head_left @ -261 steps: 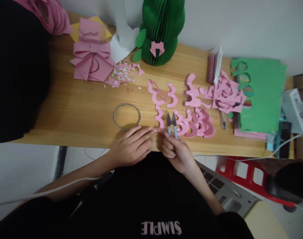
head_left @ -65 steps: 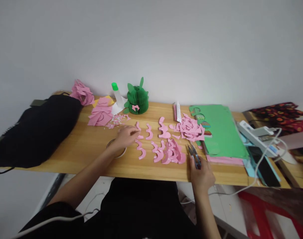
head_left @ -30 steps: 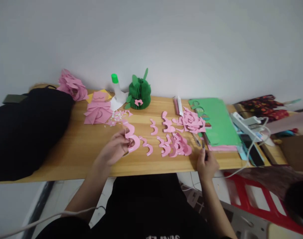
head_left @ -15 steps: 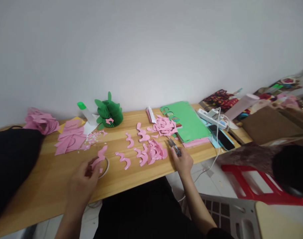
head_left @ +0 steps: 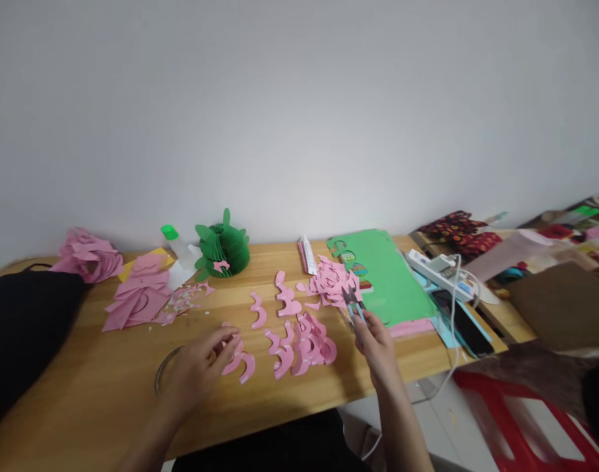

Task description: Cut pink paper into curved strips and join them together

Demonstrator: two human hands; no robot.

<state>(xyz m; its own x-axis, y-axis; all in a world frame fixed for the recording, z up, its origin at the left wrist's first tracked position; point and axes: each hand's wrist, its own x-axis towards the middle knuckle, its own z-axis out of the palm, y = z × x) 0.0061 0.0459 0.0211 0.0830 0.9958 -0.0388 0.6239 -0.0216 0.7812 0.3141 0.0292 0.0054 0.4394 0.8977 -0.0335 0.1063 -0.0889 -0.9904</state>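
Note:
My left hand is over the table with its fingers pinched together at a wavy pink paper strip; the fingers partly cover it. Beside them lies another scalloped pink strip. A thin ring shows at the table, partly hidden behind my left hand. My right hand grips small thread snips, their blades pointing away from me beside a heap of pink paper scraps. Between my hands lie more wavy strips and an overlapping pile of them.
Toward the wall stand a green paper cactus and a green-capped bottle. A glue tube lies near green sheets. On the right are a power strip and a phone. A black item sits left.
My left hand has moved right with the pink strip, toward the strips on the table. My right hand has lifted the snips slightly forward, near the scraps. The view has tilted and turned.

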